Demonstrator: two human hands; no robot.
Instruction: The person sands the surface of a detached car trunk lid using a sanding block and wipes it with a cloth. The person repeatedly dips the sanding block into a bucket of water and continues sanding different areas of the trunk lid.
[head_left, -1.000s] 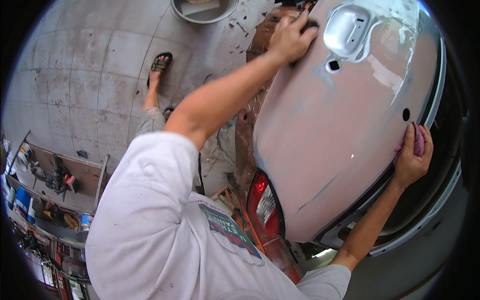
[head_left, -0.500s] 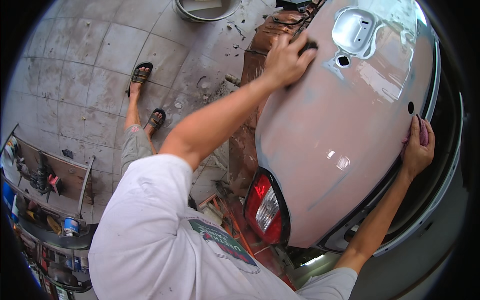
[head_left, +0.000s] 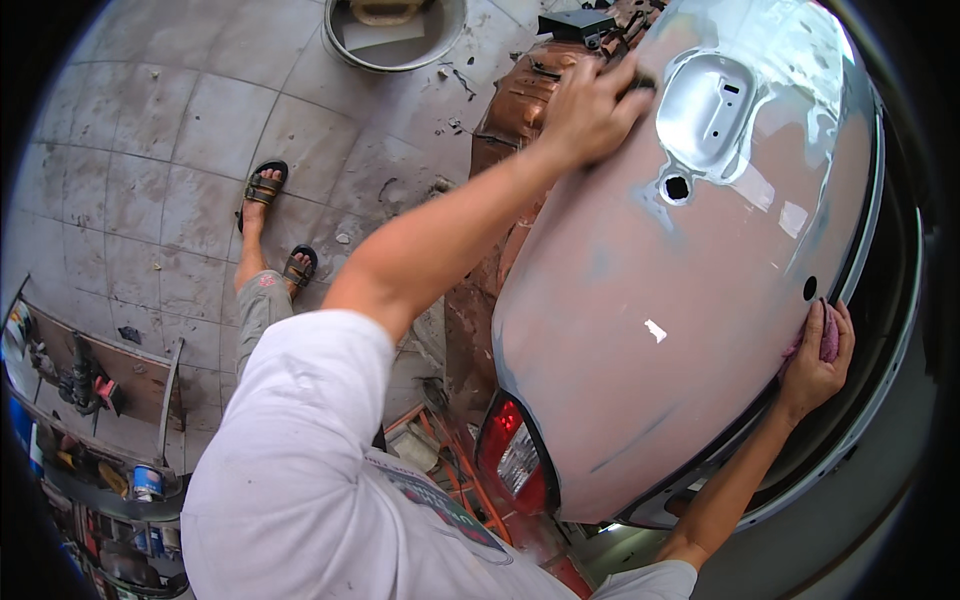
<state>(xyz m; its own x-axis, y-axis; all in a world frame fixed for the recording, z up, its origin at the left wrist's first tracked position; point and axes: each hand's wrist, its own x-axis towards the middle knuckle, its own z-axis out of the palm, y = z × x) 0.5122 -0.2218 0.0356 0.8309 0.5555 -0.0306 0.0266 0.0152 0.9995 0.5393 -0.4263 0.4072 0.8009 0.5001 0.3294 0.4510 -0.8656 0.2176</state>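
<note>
A primed pinkish-brown car body panel (head_left: 610, 350), wet and shiny with grey patches, fills the right half of the view. At its far left edge my left hand (head_left: 592, 108) is closed around a small dark pad (head_left: 645, 86), mostly hidden and blurred, against the surface. My right hand (head_left: 815, 365) grips a pink cloth (head_left: 830, 335) at the panel's right edge, just below a round dark hole (head_left: 811, 288). Between the hands, farther off, lies a silver recess (head_left: 706, 117) with a dark round opening (head_left: 677, 188) below it.
A red and clear tail light (head_left: 518, 450) sits at the panel's near left corner. Brown-painted bodywork (head_left: 520, 110) runs alongside. A grey bucket (head_left: 395, 60) stands on the tiled floor (head_left: 160, 150). A rack with tools and cans (head_left: 147, 482) is at the lower left; black weather strip borders the panel's right.
The view has shifted, so the panel appears lower. My left hand has slid farther along the panel's left edge, beside the recess. My right hand keeps its place near the round hole.
</note>
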